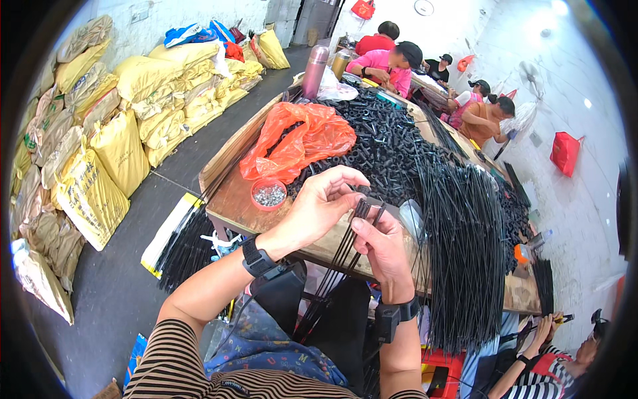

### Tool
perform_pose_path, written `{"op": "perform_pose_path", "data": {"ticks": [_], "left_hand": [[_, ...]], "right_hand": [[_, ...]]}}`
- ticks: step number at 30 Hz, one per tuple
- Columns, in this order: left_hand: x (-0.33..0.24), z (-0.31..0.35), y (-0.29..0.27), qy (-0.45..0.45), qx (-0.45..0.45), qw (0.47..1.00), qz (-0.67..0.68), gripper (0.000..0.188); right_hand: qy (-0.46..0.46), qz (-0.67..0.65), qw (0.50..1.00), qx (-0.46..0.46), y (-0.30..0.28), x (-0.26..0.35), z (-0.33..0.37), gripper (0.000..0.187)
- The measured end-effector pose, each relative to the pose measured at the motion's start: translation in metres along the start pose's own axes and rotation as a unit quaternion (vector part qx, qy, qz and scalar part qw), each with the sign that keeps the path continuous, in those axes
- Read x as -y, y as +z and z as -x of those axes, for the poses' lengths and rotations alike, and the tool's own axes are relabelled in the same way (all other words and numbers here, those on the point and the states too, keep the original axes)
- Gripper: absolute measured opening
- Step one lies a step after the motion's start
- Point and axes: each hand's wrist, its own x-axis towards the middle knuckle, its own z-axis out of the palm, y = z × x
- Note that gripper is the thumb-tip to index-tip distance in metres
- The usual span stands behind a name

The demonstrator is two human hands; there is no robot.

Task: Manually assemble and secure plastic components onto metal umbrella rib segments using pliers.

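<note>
My right hand [384, 249] is closed around several thin black rods [345, 247], which hang down over the table edge toward my lap. Close by, my left hand [323, 203] pinches at the upper ends of the rods, with a small black piece [359, 190] between its fingers; its exact shape is partly hidden. Both hands are in front of a heap of small black tubular plastic parts [379, 143] on the wooden table [229, 193]. A red round tub [269, 195] of small silvery metal pieces stands left of my left hand.
An orange plastic bag [299, 139] lies on the heap's left side. A large bundle of black rods [462, 253] drapes over the table's right edge. Upright flasks [315, 72] stand at the far end. Stacked yellow sacks [119, 153] line the left wall. Several people sit around the table.
</note>
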Motion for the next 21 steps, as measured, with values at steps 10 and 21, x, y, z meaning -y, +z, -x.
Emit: {"op": "perform_pose_path", "data": {"ticks": [10,21], "left_hand": [[0.0009,0.0015,-0.0034,-0.005,0.010,0.999,0.045,0.026],[-0.0007,0.0031,-0.0033,-0.033,0.022,0.998,0.043,0.023]], "right_hand": [[-0.014,0.023,1.000,0.008,0.0001,-0.0006,-0.0013,0.011],[-0.003,0.016,1.000,0.009,0.0006,0.0013,-0.0024,0.010]]}}
